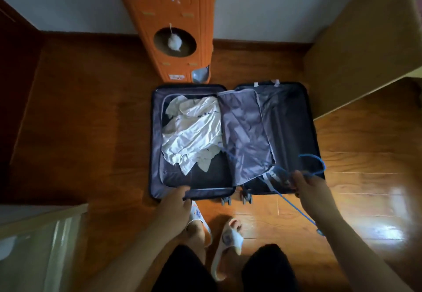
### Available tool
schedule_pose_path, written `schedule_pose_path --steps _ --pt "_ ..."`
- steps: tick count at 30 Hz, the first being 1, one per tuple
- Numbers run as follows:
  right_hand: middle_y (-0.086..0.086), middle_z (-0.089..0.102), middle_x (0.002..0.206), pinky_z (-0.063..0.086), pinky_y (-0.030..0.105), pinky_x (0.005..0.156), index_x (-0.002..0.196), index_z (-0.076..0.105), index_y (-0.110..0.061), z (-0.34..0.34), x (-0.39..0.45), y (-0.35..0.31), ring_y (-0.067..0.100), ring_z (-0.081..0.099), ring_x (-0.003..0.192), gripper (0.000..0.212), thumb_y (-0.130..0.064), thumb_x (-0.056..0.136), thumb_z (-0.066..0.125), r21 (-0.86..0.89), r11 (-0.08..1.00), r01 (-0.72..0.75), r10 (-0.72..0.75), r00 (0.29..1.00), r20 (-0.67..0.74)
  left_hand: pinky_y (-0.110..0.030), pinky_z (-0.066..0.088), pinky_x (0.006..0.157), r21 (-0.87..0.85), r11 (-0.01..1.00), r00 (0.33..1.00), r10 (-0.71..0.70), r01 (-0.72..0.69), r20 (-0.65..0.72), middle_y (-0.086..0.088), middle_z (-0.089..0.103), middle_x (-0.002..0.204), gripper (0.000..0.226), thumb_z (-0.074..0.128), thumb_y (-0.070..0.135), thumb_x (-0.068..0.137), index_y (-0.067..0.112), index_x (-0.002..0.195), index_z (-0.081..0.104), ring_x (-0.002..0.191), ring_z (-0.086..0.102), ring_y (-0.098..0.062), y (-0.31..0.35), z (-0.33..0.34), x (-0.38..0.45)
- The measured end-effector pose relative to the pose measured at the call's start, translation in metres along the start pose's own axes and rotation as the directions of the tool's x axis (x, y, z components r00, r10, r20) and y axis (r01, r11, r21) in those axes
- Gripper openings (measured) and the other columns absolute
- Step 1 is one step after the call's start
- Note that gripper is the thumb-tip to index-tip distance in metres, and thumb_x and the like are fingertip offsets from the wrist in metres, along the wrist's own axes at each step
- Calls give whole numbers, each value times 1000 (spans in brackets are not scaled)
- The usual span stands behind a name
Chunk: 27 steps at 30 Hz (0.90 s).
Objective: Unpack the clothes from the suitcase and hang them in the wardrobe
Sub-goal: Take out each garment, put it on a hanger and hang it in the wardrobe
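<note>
Barely begun: white clothes [194, 129] fill the suitcase [235, 141] at nine o'clock, left hand [175, 202] pinching its rim, right hand [312, 189] gripping a blue hanger [314, 164].

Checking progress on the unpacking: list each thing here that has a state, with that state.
suitcase: open flat on the floor
divider flap: folded back
white clothes: crumpled, inside the left half
blue hanger: gripped by the right hand
left hand: gripping the suitcase's near edge
</note>
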State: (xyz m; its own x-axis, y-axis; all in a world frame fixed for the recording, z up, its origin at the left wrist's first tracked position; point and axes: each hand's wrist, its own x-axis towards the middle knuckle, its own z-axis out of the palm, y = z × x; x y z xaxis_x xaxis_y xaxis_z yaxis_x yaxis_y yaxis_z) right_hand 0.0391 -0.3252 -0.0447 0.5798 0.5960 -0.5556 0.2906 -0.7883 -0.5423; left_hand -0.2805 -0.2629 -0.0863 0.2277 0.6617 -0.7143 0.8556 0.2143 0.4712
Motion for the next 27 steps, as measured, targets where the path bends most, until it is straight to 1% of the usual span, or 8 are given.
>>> schedule_pose_path --steps 4,8,10,13,16,21,25,27 --pt "-4 62 60 39 37 65 65 62 -13 72 101 17 23 57 67 40 -31 100 52 61 996 -68 70 997 -38 -34 43 107 135 991 990 -30 12 136 -6 57 140 39 47 23 105 19 144 49 128 55 -20 -40 29 103" --pt "-1 65 65 51 47 78 66 65 -16 152 205 34 33 64 79 41 -41 95 51 155 983 -97 109 991 -75 -37 47 103 241 970 990 -44 10 134 -7 61 137 39 44 28 105 20 143 49 123 58 -23 -68 55 230" --pt "-1 62 64 53 52 80 63 60 -17 185 252 38 34 63 78 42 -37 99 50 185 981 -58 75 994 -83 -42 48 99 281 960 996 -33 8 84 -10 62 134 39 42 31 105 20 142 49 120 59 -29 -71 63 301" --pt "-5 61 63 53 54 84 63 58 -21 223 311 50 29 60 74 40 -31 101 49 241 970 -27 55 992 -111 -46 50 94 312 950 992 15 26 -126 -16 61 128 34 44 28 104 15 136 51 115 58 -37 -63 64 409" --pt "-7 62 64 52 52 87 68 61 -22 250 352 67 24 61 77 37 -34 100 48 255 967 29 7 990 -140 -47 47 91 372 928 927 115 28 -358 -20 53 132 34 47 24 103 10 133 50 115 55 -42 -46 61 502" --pt "-7 63 65 52 47 83 70 60 -24 283 397 85 19 60 72 36 -35 101 47 266 958 107 -65 985 -162 -51 46 98 472 874 933 66 116 -353 -14 33 153 68 55 47 97 21 153 28 130 47 -40 -44 55 616" --pt "-6 63 65 49 35 69 77 63 -24 283 399 90 9 58 60 33 -34 102 46 298 947 119 -58 977 -205 -49 48 96 521 835 874 107 179 -473 -23 57 134 39 46 32 105 6 132 60 122 55 -42 -51 40 622" --pt "-5 61 64 46 31 65 80 64 -21 273 385 86 2 54 49 32 -32 104 46 302 950 82 -20 979 -203 -48 48 87 567 816 846 219 114 -486 -26 62 122 35 44 27 106 3 118 67 113 58 -45 -50 23 595"
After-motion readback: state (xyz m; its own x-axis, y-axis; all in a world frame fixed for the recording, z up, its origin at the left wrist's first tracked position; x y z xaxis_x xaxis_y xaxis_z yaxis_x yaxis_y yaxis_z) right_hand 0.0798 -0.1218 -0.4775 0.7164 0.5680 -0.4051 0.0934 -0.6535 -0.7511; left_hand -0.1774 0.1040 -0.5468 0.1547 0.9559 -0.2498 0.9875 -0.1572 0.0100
